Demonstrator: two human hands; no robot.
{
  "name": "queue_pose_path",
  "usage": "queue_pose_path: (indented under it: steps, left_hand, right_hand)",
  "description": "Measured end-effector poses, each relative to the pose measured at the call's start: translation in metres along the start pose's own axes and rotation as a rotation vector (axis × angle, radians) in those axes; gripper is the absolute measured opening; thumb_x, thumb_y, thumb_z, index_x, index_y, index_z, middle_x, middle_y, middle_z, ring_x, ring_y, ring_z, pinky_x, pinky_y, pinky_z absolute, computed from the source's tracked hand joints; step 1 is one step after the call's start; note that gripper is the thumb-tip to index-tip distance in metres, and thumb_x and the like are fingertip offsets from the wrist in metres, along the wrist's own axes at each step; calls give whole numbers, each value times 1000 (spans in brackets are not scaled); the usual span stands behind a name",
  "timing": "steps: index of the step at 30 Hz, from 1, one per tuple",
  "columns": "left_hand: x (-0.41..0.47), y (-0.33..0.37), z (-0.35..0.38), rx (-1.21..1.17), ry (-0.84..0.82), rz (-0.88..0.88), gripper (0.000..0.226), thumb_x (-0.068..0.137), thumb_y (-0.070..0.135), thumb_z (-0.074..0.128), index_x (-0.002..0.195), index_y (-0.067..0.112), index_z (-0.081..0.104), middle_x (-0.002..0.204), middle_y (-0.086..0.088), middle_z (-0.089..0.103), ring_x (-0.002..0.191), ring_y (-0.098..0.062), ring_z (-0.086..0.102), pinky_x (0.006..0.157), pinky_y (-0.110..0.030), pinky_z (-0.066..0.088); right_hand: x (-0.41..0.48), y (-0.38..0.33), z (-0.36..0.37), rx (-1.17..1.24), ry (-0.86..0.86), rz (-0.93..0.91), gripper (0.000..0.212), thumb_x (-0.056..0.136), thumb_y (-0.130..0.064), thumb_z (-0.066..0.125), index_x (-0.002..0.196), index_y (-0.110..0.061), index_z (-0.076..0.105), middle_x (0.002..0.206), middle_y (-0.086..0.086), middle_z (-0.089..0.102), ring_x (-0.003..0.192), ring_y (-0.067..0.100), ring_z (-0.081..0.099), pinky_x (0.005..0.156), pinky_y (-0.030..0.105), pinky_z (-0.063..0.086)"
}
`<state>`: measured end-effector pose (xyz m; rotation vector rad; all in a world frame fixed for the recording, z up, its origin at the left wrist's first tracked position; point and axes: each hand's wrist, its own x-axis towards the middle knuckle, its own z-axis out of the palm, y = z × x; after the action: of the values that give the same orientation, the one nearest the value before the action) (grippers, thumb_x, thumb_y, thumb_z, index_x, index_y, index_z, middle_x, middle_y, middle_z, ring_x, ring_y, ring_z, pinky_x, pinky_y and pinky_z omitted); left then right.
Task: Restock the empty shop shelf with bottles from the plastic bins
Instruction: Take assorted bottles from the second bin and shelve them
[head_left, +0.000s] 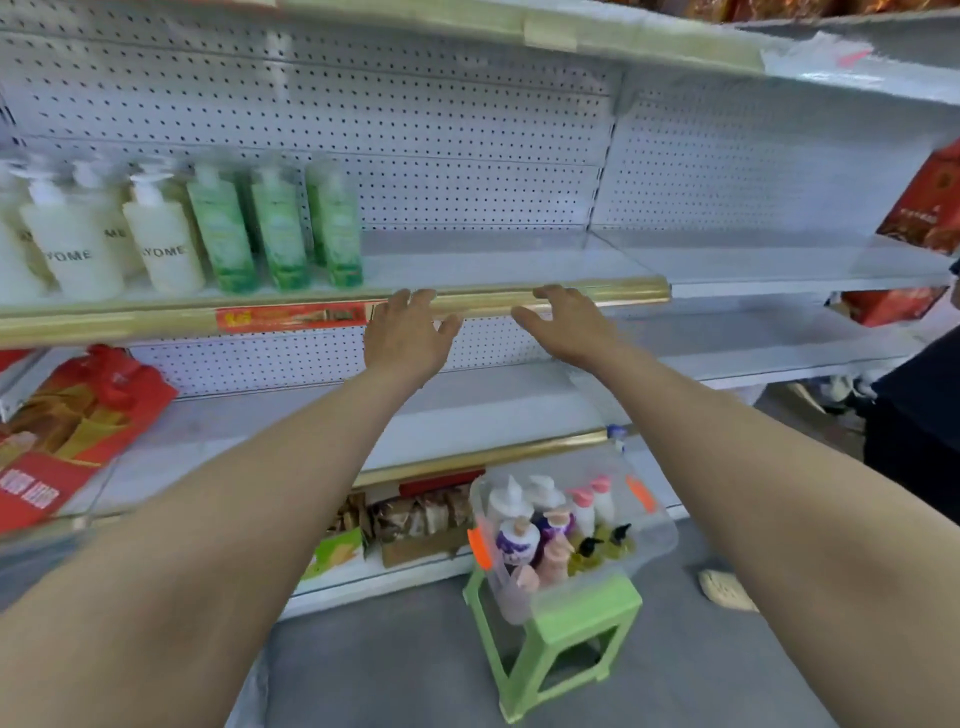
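Your bare arms reach out to the shelf (498, 260). Your left grip (402, 338) and right grip (566, 327) are both open, fingers spread, fingertips at its gold front edge, holding nothing. White bottles (161, 234) and green bottles (275, 234) stand at the shelf's left end; the far-left ones are cut off. Down on a green stool (587, 608), a clear bin (657, 535) holds more bottles (519, 540), too blurry to read. At the right, a person (914, 410) in dark clothes is half cut off.

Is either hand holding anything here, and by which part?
Nothing is held. The left hand and right hand are both open and empty, fingers at the shelf's gold edge strip.
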<state>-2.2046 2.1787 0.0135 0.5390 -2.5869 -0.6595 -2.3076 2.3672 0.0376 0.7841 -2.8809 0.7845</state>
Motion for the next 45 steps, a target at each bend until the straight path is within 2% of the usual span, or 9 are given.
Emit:
queue_pose_path:
  steps: [5,12,17,19,22,30,35,40,45]
  left_hand:
    - [8,15,87,-91,-124,-108,62,96,54,50,147,22,41,156,-7,34,142,-31,29,111,-48,35]
    - [-17,13,200,-225,-308,-274,63,97,47,55,149,15,40,155,-6,39,143,-24,34,115,-36,27]
    - [-40,-9,260,-277,-444,-438,54,92,44,63,139,19,51,137,-5,58,126,-27,54,100,-32,41]
    - [-41,-23,285,-287,-521,-484,58,92,46,62,143,23,47,144,-2,53,129,-24,51,105,-35,40]
    - [-40,-43,320,-342,-619,-532,65,93,46,61,150,25,37,154,-2,40,138,-23,41,102,-29,34]
    - [-23,-88,401,-387,-731,-481,73,84,42,74,148,26,41,152,8,42,139,-15,39,104,-25,30]
    - [-18,-96,428,-393,-741,-483,70,88,39,71,148,22,40,156,5,36,144,-15,32,117,-32,25]
    - [-9,-98,434,-415,-776,-425,69,85,28,75,146,20,44,155,5,37,144,-13,31,109,-19,20]
    - [-3,-104,437,-425,-782,-364,66,80,18,81,140,14,54,150,0,46,139,-14,38,103,-15,22]
  right_hand:
    - [24,88,32,35,-144,104,75,87,-71,47,143,-22,47,144,5,51,128,26,53,106,41,41]
    - [32,196,100,150,-375,171,68,94,-60,52,143,-13,47,146,9,49,129,26,51,99,31,37]
    - [27,249,160,246,-504,295,63,93,-56,57,143,-18,48,147,3,48,127,22,51,92,26,41]
    - [25,264,181,295,-528,358,63,91,-57,59,142,-22,49,145,-3,48,122,18,52,92,21,43]
    - [23,281,212,354,-556,406,66,88,-57,64,144,-25,46,149,-3,45,132,18,46,105,28,37]
    - [24,310,281,496,-566,518,66,89,-39,72,147,-28,43,138,-11,48,125,8,44,100,25,34]
    - [23,320,307,495,-491,533,50,84,-35,77,130,-29,60,129,-10,60,122,15,53,108,39,41]
    - [22,329,315,602,-435,596,43,79,-35,81,119,-36,66,118,-13,65,105,8,58,96,28,46]
    - [21,331,321,668,-403,650,44,83,-26,79,124,-29,64,117,-9,66,108,10,59,96,24,47]
